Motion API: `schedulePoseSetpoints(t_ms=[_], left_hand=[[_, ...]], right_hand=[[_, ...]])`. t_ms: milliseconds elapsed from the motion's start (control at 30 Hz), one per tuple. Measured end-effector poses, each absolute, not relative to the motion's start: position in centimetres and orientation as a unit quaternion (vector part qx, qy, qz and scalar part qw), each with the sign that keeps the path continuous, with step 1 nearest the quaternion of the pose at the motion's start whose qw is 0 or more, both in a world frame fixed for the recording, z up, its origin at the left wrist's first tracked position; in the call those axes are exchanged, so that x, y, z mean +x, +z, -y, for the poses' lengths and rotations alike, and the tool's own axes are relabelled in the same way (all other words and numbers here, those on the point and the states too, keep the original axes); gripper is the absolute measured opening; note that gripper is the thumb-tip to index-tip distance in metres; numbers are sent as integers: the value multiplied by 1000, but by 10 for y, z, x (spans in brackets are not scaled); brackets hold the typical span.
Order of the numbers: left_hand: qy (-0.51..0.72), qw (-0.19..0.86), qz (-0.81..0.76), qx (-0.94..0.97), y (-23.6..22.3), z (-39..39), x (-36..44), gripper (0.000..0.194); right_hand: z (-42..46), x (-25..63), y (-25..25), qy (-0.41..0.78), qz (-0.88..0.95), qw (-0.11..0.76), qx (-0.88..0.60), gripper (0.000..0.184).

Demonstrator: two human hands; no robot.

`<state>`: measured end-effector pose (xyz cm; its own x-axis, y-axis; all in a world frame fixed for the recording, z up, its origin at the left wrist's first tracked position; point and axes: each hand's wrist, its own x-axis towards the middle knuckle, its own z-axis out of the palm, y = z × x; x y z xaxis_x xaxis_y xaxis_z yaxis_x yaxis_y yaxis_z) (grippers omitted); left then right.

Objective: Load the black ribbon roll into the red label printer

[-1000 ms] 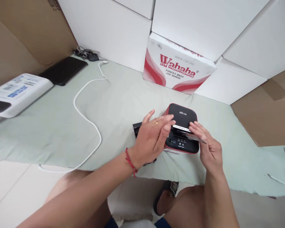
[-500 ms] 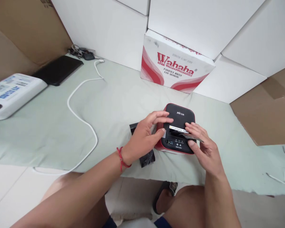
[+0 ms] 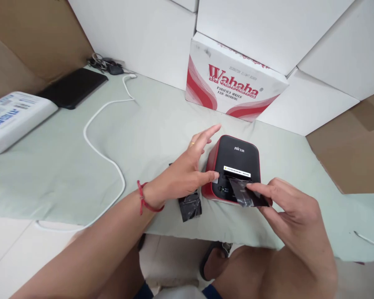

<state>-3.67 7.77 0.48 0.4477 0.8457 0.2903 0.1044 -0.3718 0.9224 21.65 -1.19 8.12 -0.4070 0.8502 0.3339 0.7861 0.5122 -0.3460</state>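
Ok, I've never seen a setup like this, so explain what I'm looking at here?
There's no robot: a camera on a person's head looks forward and down at two bare hands. The left hand is spread, its thumb at the left edge of a black-and-red machine. The right hand holds a dark, shiny sheet between finger and thumb, over the machine's near part. On the green cloth lie a crumpled black piece, a white cable, keys and a flat black slab. Behind stands a Wahaha carton.
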Motion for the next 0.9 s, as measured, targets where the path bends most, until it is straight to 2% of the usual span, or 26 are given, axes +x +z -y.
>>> schedulePoseSetpoints(t_ms=[100, 267, 400, 467, 600, 700, 800, 900], left_hand=[[392, 412, -344, 748, 6, -78, -43, 99], [366, 404, -353, 760, 5, -78, -45, 97], [348, 420, -378, 748, 7, -77, -44, 93], [337, 433, -408, 730, 9, -76, -42, 91], [329, 429, -502, 675, 11, -73, -42, 81], [292, 374, -574, 668, 13, -76, -52, 72], [184, 277, -627, 705, 15, -81, -68, 72], [78, 249, -626, 735, 15, -86, -79, 67]], right_hand=[[15, 219, 79, 85, 840, 226, -486, 37], [12, 219, 79, 90, 835, 229, -493, 37], [4, 215, 72, 119, 815, 255, -506, 38], [-2, 214, 62, 138, 795, 286, -516, 33], [-14, 208, 41, 174, 678, 435, -567, 19], [-20, 200, 37, 182, 565, 576, -562, 12], [-23, 196, 46, 119, 486, 689, -524, 5], [-23, 207, 61, 19, 424, 759, -494, 17]])
